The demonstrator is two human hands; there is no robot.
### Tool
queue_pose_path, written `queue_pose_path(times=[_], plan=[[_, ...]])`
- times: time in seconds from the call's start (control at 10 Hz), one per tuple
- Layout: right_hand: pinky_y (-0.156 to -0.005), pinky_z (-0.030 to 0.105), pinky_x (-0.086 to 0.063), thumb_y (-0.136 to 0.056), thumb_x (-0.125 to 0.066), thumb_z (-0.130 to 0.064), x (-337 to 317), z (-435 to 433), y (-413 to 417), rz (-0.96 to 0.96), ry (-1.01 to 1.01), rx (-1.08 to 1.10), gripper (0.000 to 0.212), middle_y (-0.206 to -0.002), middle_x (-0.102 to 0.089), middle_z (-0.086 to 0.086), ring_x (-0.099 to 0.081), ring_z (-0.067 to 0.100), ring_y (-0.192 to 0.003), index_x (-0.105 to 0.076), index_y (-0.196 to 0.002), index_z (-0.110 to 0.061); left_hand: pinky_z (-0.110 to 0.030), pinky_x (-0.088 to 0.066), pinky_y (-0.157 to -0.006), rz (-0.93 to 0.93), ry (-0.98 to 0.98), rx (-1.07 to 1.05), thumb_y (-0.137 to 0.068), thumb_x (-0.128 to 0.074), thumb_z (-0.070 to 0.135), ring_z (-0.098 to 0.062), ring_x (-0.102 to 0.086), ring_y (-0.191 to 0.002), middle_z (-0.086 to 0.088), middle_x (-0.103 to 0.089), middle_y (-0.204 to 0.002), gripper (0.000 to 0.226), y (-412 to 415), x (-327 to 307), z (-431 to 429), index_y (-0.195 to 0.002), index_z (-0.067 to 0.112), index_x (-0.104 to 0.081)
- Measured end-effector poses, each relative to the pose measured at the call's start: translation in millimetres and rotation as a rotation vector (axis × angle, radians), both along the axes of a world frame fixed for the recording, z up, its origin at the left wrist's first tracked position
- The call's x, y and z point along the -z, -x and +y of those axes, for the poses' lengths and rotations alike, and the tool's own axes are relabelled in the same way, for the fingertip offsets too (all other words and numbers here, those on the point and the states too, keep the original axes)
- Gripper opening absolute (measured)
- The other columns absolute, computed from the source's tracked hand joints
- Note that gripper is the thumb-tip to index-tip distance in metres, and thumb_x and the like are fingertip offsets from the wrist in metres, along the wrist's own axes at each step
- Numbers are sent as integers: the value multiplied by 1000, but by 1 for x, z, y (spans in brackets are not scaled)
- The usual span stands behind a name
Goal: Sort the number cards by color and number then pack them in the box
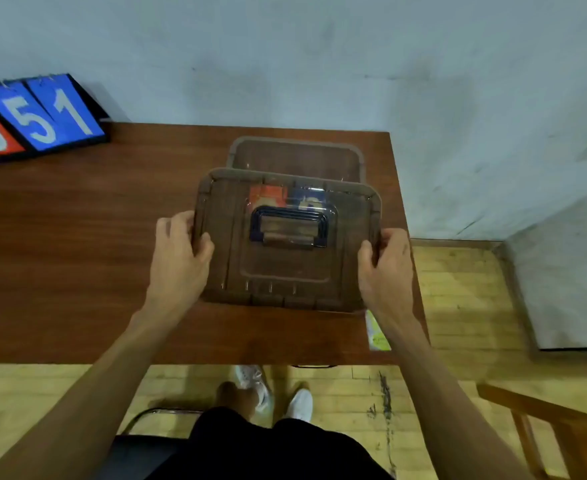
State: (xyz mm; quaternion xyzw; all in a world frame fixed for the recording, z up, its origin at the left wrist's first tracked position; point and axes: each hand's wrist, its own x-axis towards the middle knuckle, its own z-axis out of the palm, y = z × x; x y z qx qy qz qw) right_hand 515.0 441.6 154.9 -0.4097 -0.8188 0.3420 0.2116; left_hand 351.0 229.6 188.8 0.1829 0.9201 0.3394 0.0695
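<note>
Both hands up, left hand [178,251] and right hand [387,261] gripping the clear brown plastic lid [285,268] by its sides, above the matching open box [297,157], red and blue cards [287,195] showing through

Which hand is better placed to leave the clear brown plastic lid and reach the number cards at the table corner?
Probably the left hand: it grips the lid on the side nearer the red and blue number cards; the right hand holds the far side.

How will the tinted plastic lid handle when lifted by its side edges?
Probably light and fairly stiff: the lid looks thin and see-through yet shows no sag between the left hand and right hand. Its glossy surface may be slippery. The folded handle could flap if tilted.
</note>
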Motion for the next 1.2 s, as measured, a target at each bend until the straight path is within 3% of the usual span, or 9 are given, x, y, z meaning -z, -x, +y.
queue_pose_path(times=[0.1, 0.2, 0.4, 0.5, 0.7, 0.9, 1.0, 1.1, 1.2], plan=[[-59, 15, -36, -96, -47, -28, -26, 27, 28, -37, -49, 15, 17, -101, -48, 0, -47, 3, -71, -42, -108, -16, -28, -41, -89, -6, -61, -13, -95, -50, 21, -10, -46, -99, -4, -41, -126, 36, 25, -23, 23, -129, 12, -45], [-65, 20, -36, -97, -45, -28, -40, 54, 61, -85, -122, 13, 24, -100, -46, 0, -48, 9, -74, -44, -113, -11, -27, -41, -87, -38, -66, -4, -95, -51, 21, -10, -47, -97, -4, -41, -125, 31, 56, -26, 46, -125, 12, -48], [-78, 31, -43, -99, -40, -30, -23, 88, 111, -306, -61, -6, 31, -115, -51, 9, -45, 14, -85, -45, -121, -10, -25, -42, -85, -170, 7, 81, -95, -51, 21, -10, -48, -93, -7, -44, -124, 30, 110, 3, 82, -123, 11, -49], [-73, 29, -43, -99, -39, -28, -6, 90, 116, -365, -77, -8, 29, -116, -51, 11, -48, 16, -83, -46, -119, -8, -25, -43, -84, -181, 86, 123, -95, -51, 24, -10, -48, -93, -7, -47, -124, 30, 125, 20, 87, -123, 12, -51], [-70, 33, -48, -100, -36, -33, 10, 89, 118, -364, -46, 1, 30, -116, -49, 9, -53, 19, -82, -42, -120, -11, -41, -52, -94, -317, 37, 140, -93, -54, 23, -20, -56, -114, -5, -56, -124, 41, 137, 37, 87, -133, 15, -47], [-71, 39, -53, -100, -35, -35, 15, 92, 124, -378, -12, 4, 26, -108, -50, 9, -54, 21, -81, -40, -114, -14, -35, -53, -88, -410, -85, 42, -93, -56, 18, -18, -59, -107, -5, -61, -122, 36, 139, 39, 95, -128, 12, -50], [-65, 33, -46, -100, -35, -34, 14, 92, 125, -389, -6, -10, 24, -105, -50, 8, -55, 21, -82, -39, -113, -14, -33, -52, -85, -430, -101, 15, -93, -56, 19, -15, -58, -101, -6, -60, -121, 35, 139, 40, 96, -127, 12, -50], [-65, 31, -46, -101, -35, -32, 13, 93, 125, -416, 18, -34, 24, -104, -53, 9, -57, 22, -83, -37, -114, -13, -31, -50, -83, -413, -78, 15, -93, -57, 22, -20, -59, -106, -8, -60, -124, 39, 137, 38, 95, -129, 10, -50], [-77, 40, -54, -99, -34, -41, 7, 96, 123, -436, 66, -67, 34, -109, -58, 13, -60, 23, -89, -39, -118, -13, -35, -46, -91, -377, 46, 48, -95, -53, 31, -25, -54, -118, -11, -53, -134, 51, 132, 28, 94, -140, 12, -40]])
